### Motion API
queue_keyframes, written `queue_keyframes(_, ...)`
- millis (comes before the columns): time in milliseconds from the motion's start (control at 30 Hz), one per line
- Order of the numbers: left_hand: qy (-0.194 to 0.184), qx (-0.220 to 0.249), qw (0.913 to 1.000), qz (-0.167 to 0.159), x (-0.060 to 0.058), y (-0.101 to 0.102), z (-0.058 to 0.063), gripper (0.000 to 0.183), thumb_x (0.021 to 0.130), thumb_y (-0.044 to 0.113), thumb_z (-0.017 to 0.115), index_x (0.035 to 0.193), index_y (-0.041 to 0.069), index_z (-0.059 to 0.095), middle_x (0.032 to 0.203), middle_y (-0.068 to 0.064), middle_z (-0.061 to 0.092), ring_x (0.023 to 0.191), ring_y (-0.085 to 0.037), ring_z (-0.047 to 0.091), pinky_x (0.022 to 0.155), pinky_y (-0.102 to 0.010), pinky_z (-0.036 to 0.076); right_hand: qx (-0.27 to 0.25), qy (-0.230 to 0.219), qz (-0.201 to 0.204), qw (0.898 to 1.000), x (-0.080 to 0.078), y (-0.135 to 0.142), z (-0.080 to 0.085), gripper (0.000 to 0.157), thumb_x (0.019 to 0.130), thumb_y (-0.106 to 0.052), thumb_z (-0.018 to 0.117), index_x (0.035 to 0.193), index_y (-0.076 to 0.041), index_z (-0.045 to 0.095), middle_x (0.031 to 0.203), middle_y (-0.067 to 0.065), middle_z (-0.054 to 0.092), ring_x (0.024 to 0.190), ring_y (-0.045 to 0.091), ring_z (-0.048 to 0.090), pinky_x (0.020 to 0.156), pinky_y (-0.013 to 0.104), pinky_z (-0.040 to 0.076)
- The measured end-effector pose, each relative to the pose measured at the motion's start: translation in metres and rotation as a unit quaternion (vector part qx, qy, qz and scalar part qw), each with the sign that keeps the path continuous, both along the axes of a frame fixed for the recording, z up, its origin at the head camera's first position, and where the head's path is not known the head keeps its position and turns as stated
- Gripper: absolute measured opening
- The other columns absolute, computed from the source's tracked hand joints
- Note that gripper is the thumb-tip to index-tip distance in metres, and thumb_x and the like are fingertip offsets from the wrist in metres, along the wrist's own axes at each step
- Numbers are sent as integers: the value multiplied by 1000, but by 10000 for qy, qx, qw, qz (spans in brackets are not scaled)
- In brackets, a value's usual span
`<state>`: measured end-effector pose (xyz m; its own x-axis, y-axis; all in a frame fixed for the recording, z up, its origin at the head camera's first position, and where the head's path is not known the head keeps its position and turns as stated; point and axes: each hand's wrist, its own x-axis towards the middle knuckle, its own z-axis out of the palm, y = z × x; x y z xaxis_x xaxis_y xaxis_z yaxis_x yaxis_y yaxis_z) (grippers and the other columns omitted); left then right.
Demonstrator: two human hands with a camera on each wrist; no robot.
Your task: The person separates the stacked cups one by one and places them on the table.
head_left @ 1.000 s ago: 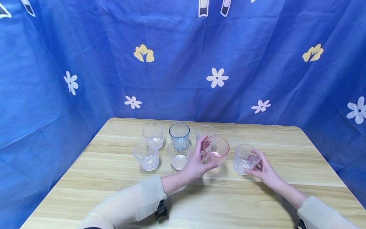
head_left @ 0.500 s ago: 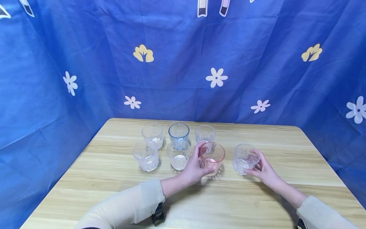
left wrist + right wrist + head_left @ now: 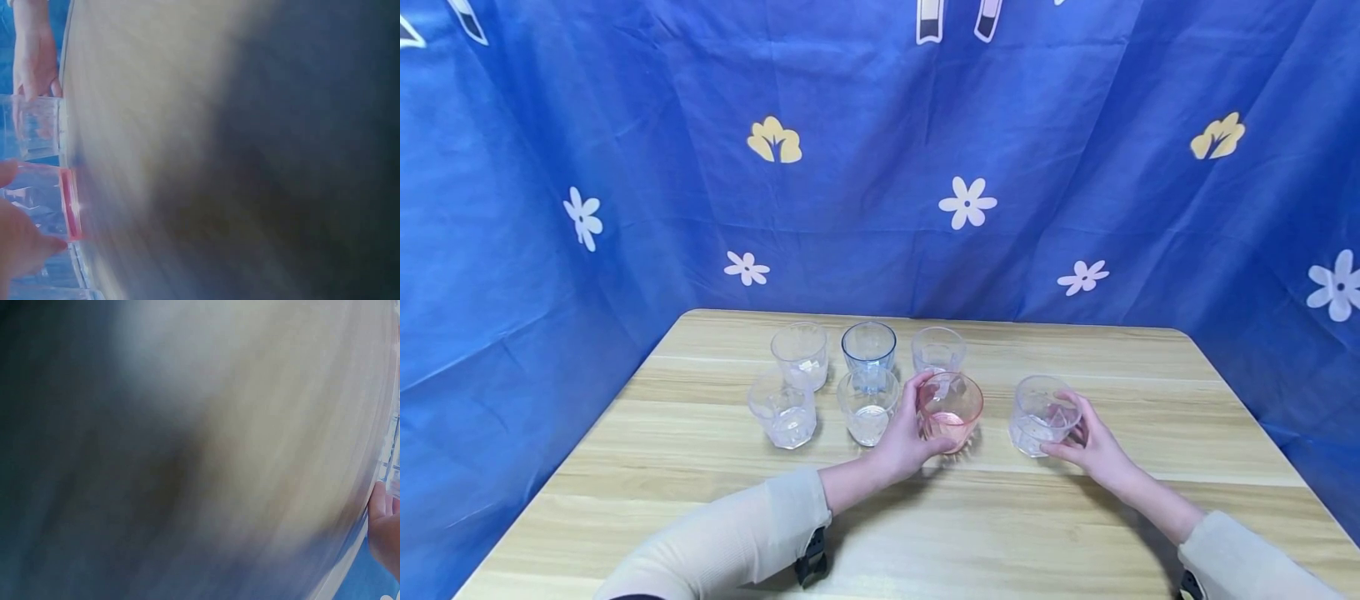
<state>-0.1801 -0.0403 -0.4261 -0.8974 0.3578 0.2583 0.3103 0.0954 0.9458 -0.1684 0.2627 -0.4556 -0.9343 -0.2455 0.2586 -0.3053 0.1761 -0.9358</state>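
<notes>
In the head view a pink-tinted glass [image 3: 953,410] stands upright on the table, and my left hand [image 3: 904,442] grips it from its left side. To its right, a gap away, is a clear glass [image 3: 1037,421]; my right hand [image 3: 1097,450] holds that one from the right, thumb in front. The left wrist view shows the pink glass [image 3: 70,203] between the left fingers and thumb, with the clear glass [image 3: 40,128] beyond it. At the right edge of the right wrist view only part of the right hand [image 3: 384,525] appears.
Left of the pink glass stands a clear glass [image 3: 869,421], then another clear glass [image 3: 784,417]. Behind them are a clear glass [image 3: 801,354], a blue-rimmed glass [image 3: 869,350] and a further clear glass [image 3: 938,346]. A blue curtain [image 3: 850,208] surrounds the wooden table [image 3: 985,533].
My left hand has lowered the pink glass onto the table and shifted it left, toward the clear glass beside it. My right hand and its glass have stayed put.
</notes>
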Motion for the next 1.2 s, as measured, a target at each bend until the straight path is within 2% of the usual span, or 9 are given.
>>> queue_keyframes(500, -34, 75, 9999, -102, -1, -1, -1, 95, 72, -17, 74, 146, 7, 20, 144, -26, 38, 132, -42, 38, 105, -47, 38, -7, 47, 74, 10000, 0, 0, 1, 75, 80, 15, 68, 139, 11, 22, 125, 43, 43, 109, 2, 55, 92, 12, 42)
queue_keyframes(800, -16, -75, 10000, -33, 0, 0, -1, 97, 70, -17, 75, 146, 8, 21, 143, -21, 43, 131, -35, 42, 105, -43, 39, 90, -34, 51, 9999, 1, 1, 0, 77, 80, 12, 69, 141, 10, 22, 126, 41, 44, 108, 0, 55, 91, 13, 43)
queue_keyframes(1200, 22, 29, 9999, -136, -1, 0, -2, 93, 73, -15, 74, 146, 8, 21, 144, -26, 40, 133, -40, 37, 107, -50, 35, 35, 35, 172, 9998, 3, -11, 8, 78, 80, 12, 69, 141, 10, 21, 127, 41, 44, 107, 3, 56, 89, 17, 47)
